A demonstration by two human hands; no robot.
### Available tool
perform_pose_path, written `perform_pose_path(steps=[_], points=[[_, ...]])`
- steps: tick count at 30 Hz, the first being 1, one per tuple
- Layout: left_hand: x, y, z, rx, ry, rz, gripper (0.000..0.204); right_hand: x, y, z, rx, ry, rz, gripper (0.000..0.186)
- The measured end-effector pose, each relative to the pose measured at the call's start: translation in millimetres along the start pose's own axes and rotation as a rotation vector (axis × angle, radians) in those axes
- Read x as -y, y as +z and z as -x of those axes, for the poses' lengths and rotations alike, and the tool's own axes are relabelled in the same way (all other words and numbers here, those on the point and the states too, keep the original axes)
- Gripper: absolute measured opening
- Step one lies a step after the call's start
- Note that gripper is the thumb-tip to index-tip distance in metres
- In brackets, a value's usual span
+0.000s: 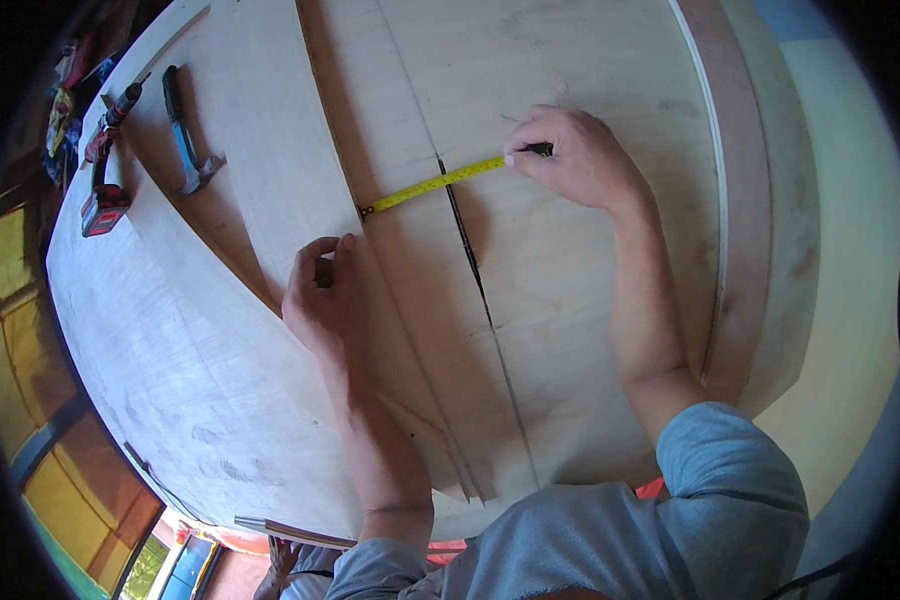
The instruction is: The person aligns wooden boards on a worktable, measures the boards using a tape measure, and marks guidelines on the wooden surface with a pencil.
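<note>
A yellow tape measure point(438, 185) stretches over a pale plywood panel point(570, 270), its metal hook at the edge of a raised wooden strip point(270, 120). My right hand point(575, 160) pinches the far end of the blade, and a small dark part shows among the fingers. Beside the strip's edge, below the hook, my left hand point(322, 295) is curled with thumb and fingertips close together. Something dark shows between them, too small to name. A thin black tapered thing point(461, 228) lies along a drawn line and passes under the blade; I cannot tell its kind.
At the upper left are a claw hammer point(187, 150) with a blue and black handle and a red-and-black cordless drill point(104, 175). A wooden rail point(735, 200) edges the panel on the right. Another person's hand point(279, 562) shows at the lower left, below a metal strip point(292, 532).
</note>
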State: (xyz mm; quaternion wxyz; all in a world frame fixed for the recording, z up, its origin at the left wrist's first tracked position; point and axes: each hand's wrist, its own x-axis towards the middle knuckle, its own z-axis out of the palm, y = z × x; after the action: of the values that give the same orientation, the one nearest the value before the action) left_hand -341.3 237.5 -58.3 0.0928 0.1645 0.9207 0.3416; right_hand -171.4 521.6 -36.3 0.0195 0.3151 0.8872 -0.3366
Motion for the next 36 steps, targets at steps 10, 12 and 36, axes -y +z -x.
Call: perform_pose_path(steps=[10,12,36], points=[[-2,1,-1,0.006,-0.045,0.013,0.023,-6,3,-1,-0.057,-0.049,-0.063,0.019],[-3,0,-3,-0.007,-0.041,-0.001,0.024,-6,2,-2,-0.063,-0.070,-0.066,0.020],[46,-107,147,-0.269,0.027,0.376,0.016,10,-5,103,-0.040,0.224,-1.062,0.021]])
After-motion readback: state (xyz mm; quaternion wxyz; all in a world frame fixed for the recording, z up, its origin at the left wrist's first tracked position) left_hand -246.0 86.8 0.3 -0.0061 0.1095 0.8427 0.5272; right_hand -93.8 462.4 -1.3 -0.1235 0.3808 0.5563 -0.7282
